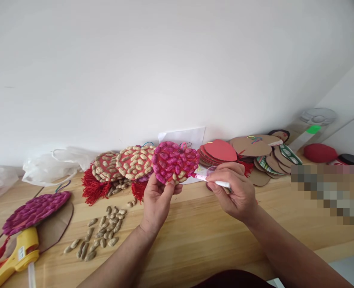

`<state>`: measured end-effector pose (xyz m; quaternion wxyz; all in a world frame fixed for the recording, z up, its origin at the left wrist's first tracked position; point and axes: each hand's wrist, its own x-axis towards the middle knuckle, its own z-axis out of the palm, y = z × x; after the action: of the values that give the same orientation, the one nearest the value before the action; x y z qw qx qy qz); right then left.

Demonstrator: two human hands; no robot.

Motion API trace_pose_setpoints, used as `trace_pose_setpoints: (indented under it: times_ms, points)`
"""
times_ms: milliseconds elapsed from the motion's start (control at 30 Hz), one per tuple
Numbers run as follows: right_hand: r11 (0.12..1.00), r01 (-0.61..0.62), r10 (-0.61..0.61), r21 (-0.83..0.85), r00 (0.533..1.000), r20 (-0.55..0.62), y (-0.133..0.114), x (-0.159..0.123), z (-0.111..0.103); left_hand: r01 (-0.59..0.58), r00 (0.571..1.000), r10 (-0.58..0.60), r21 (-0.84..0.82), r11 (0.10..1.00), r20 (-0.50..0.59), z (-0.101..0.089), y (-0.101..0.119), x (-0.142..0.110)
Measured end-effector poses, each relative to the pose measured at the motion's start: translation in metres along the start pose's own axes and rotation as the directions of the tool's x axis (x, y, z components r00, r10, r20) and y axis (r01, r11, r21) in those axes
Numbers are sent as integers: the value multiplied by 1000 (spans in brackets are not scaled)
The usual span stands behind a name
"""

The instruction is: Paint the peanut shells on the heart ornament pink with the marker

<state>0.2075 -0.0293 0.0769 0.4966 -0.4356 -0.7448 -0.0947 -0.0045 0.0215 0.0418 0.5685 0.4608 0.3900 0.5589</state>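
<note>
My left hand [159, 196] grips the lower edge of a heart-shaped plaque [175, 160] covered in peanuts and holds it up above the table. Most of its peanuts are painted magenta; a few near the bottom tip are still tan. In my right hand [235, 190] is a paint marker [215, 181] with a white barrel, closed in the fingers. The marker's magenta tip meets the heart's lower right edge. Behind and left of the heart sit unpainted peanut plaques [136, 162] with red yarn tassels [95, 186].
Loose peanuts [105, 230] lie at left front. Further left are a yellow glue gun [23, 250] and a magenta peanut plaque [37, 212]. Clear plastic bags [51, 164] rest by the wall. Red card shapes [220, 151], cardboard cut-outs [251, 147] and red yarn [320, 153] stand at right.
</note>
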Motion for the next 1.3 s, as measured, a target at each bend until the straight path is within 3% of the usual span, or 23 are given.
trace_pose_setpoints:
  times_ms: [167,333,500,733,1033,1300]
  points:
    - [1000,-21,20,-23,998,-58,2,0,0,0,1000,0,4,1000,3,0,0,0]
    - [1000,-7,7,0,1000,8,1,0,0,-7,1000,7,19,1000,-4,3,3,-1]
    - [999,-16,14,-52,999,-50,1,0,0,-41,999,41,42,998,2,5,3,-2]
    - [999,-14,13,-49,1000,-13,-1,-2,4,-89,996,88,56,995,13,6,3,-5]
    - [995,-68,64,-67,996,-67,4,0,-1,54,999,-54,-26,998,-4,2,0,0]
    - [998,-30,26,-46,996,-85,3,0,0,120,992,-122,-120,986,-16,-1,0,2]
